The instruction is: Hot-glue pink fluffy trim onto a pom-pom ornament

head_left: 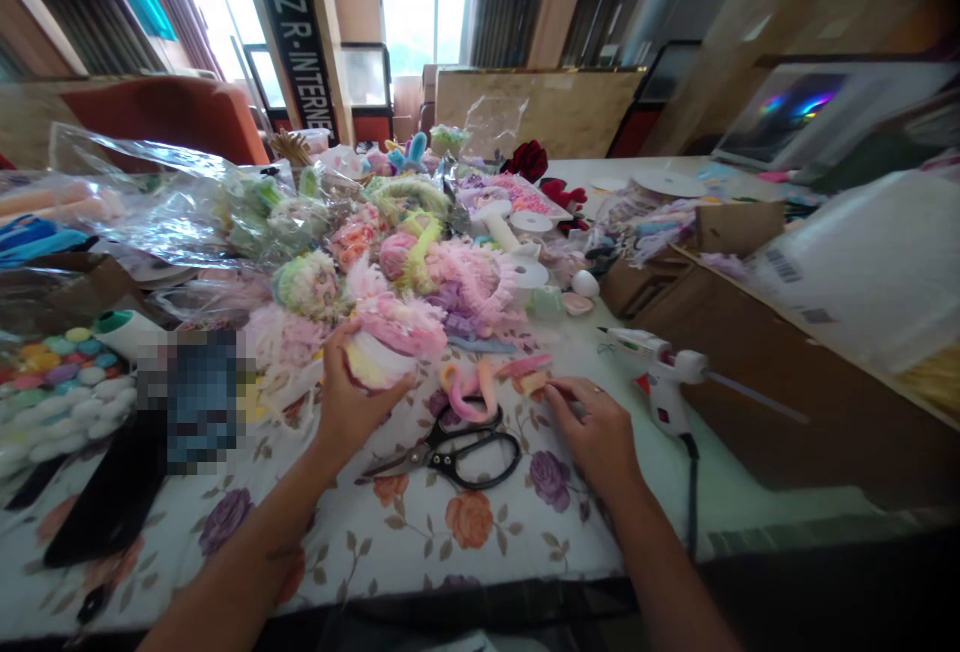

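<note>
My left hand point(358, 402) is wrapped round a pale, rounded piece point(379, 362) topped with fluffy pink trim; its exact kind is unclear. At the right, my right hand point(596, 427) pinches one end of a soft pink-and-peach fuzzy strip point(480, 397), which curls across the cloth toward the left. Below that strip lies a pair of black-handled scissors point(450, 452), blades pointing left, touched by neither hand. A white glue gun point(664, 372) rests to the right of my right hand, its cord running down toward the table edge.
Yarn and trim point(420, 242) are heaped behind my hands. Bagged pompoms point(67, 392) and a black phone-like slab point(112, 492) lie at left. A cardboard box point(750, 382) stands at right, beside a white plastic bag point(870, 272). A flowered cloth point(337, 542) covers the near table.
</note>
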Demonstrator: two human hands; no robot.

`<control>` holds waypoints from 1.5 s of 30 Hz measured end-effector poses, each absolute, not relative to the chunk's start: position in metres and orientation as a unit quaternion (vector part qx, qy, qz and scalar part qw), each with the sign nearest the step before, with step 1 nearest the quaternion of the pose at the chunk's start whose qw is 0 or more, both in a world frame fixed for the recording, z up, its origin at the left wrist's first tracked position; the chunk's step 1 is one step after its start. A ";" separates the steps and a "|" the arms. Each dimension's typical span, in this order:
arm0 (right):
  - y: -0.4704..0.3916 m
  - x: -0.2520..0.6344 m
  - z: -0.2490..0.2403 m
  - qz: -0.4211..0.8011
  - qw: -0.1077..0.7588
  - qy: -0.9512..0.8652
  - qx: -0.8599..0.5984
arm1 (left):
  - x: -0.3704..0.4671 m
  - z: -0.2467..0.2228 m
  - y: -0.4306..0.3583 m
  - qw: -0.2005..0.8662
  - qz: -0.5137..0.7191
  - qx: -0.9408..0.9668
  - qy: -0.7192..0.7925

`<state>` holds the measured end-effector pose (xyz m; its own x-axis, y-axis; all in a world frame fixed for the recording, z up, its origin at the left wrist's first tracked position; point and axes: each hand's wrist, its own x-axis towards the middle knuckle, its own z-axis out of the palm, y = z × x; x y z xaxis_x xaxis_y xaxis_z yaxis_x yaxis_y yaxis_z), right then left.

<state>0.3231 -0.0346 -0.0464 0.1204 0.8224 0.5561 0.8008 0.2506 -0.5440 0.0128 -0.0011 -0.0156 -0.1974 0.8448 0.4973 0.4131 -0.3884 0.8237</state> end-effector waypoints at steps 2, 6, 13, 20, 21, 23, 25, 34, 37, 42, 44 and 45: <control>-0.035 0.323 -0.046 0.017 0.437 -0.654 -0.617 | 0.008 -0.010 0.002 0.211 0.587 0.546 0.559; -0.035 0.323 -0.047 0.015 0.437 -0.645 -0.626 | -0.008 0.004 0.008 0.146 0.642 0.465 0.592; -0.036 0.322 -0.047 0.021 0.432 -0.640 -0.635 | -0.011 0.008 0.007 0.082 0.606 0.515 0.601; -0.037 0.322 -0.046 0.024 0.437 -0.627 -0.644 | 0.007 -0.017 0.008 0.261 0.527 0.534 0.607; -0.037 0.323 -0.046 0.024 0.437 -0.624 -0.647 | 0.008 -0.019 0.008 0.268 0.525 0.532 0.607; -0.038 0.323 -0.046 0.027 0.434 -0.622 -0.651 | 0.010 -0.019 0.007 0.275 0.527 0.532 0.603; -0.038 0.323 -0.046 0.040 0.426 -0.631 -0.647 | 0.011 -0.019 0.006 0.282 0.534 0.529 0.596; -0.028 0.312 -0.042 0.137 0.424 -0.643 -0.624 | 0.010 -0.021 0.008 0.276 0.528 0.513 0.618; -0.027 0.312 -0.039 0.189 0.464 -0.598 -0.626 | 0.011 -0.020 0.008 0.277 0.529 0.515 0.615; -0.031 0.318 -0.035 0.343 0.528 -0.487 -0.606 | 0.012 -0.018 0.007 0.280 0.528 0.509 0.619; -0.032 0.319 -0.034 0.401 0.537 -0.447 -0.592 | 0.012 -0.018 0.007 0.284 0.526 0.509 0.619; -0.033 0.319 -0.033 0.424 0.539 -0.431 -0.586 | 0.012 -0.018 0.007 0.286 0.526 0.510 0.618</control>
<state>0.3195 -0.0329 -0.0326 0.2691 0.9626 -0.0323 0.0487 -0.0471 -0.9977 0.0121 0.0070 -0.0180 -0.3160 0.9309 0.1831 0.3298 -0.0732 0.9412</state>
